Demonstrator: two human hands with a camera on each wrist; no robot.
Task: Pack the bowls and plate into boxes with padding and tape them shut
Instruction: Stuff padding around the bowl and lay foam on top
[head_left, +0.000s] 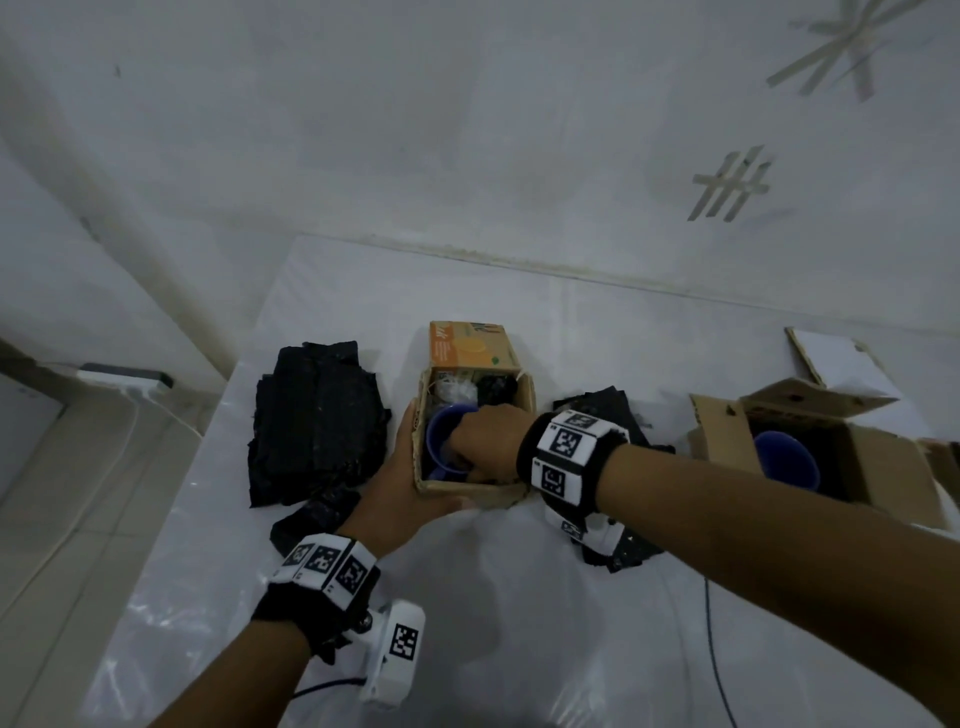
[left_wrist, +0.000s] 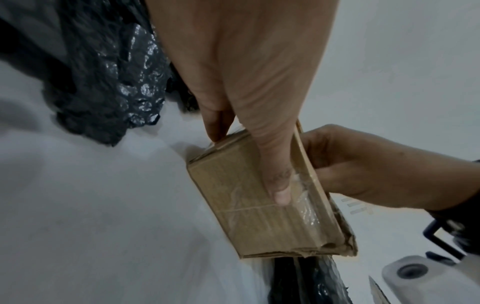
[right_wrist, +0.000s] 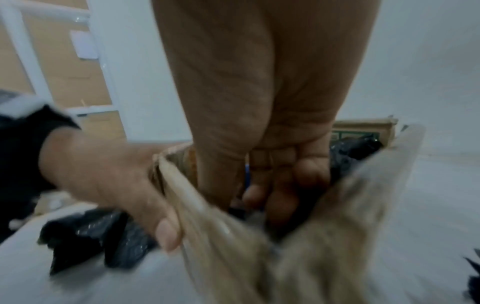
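Observation:
A small cardboard box (head_left: 524, 410) stands open at the middle of the white table, its orange printed flap (head_left: 467, 345) raised at the back. A blue bowl (head_left: 441, 436) sits inside with clear and black padding behind it. My left hand (head_left: 415, 483) clasps the box's near-left corner, thumb (left_wrist: 275, 174) flat along the front wall (left_wrist: 233, 195). My right hand (head_left: 483, 441) reaches into the box with fingers (right_wrist: 280, 185) curled at the bowl's right rim. A sliver of blue (right_wrist: 246, 170) shows between thumb and fingers; the rest of the grip is hidden.
A pile of black bubble wrap (head_left: 317, 421) lies left of the box, and more of it (head_left: 613, 400) lies under my right wrist. At the right stands a larger open box (head_left: 872, 457) holding another blue bowl (head_left: 784, 460). A cable (head_left: 717, 649) crosses the near table.

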